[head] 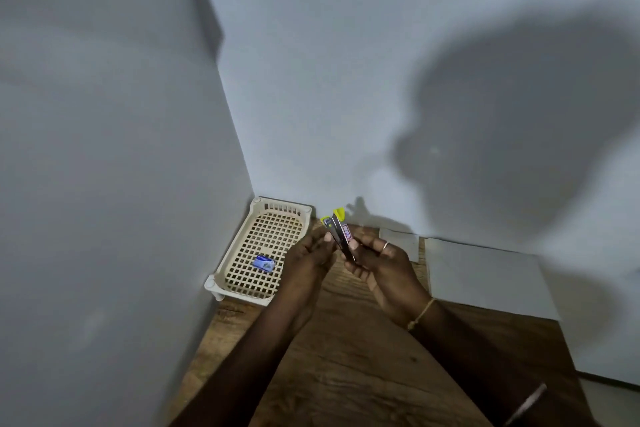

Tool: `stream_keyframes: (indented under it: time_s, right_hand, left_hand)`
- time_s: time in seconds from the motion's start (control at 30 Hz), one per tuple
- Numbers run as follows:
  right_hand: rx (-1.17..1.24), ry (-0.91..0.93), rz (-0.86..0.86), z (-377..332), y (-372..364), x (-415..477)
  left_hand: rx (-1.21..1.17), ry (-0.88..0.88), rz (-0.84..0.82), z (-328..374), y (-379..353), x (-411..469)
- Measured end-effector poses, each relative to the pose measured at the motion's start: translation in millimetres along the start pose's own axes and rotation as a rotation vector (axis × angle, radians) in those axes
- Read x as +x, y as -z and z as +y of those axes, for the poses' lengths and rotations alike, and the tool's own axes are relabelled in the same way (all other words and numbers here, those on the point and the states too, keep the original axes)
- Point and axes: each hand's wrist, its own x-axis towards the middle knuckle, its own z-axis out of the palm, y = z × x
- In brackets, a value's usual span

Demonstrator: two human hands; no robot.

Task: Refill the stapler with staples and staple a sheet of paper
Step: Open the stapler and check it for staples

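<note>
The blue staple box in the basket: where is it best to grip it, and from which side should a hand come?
Probably from straight above, pinching its two long edges. The blue staple box lies flat on the lattice floor of the basket, apart from the walls, so fingers have room on each side.

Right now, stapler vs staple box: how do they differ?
Place: the stapler is held above the table by the left hand and right hand; the staple box lies in the cream basket.
Colour: stapler yellow and metal, staple box blue.
Shape: stapler long, narrow, tipped up on end; staple box short, flat.
Shared: both small.
</note>
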Motion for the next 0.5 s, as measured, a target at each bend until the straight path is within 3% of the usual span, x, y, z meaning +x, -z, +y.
stream_keyframes:
  time_s: [0.23,0.5]
  right_hand:
    - [-0.045,-0.001,-0.013,-9,20,-40]
    - [-0.524,0.243,0.014,-33,26,-58]
  left_hand:
    - [-0.176,0.101,-0.035,-18,-29,-24]
    - [-0.048,0.089,0.026,-16,-56,-36]
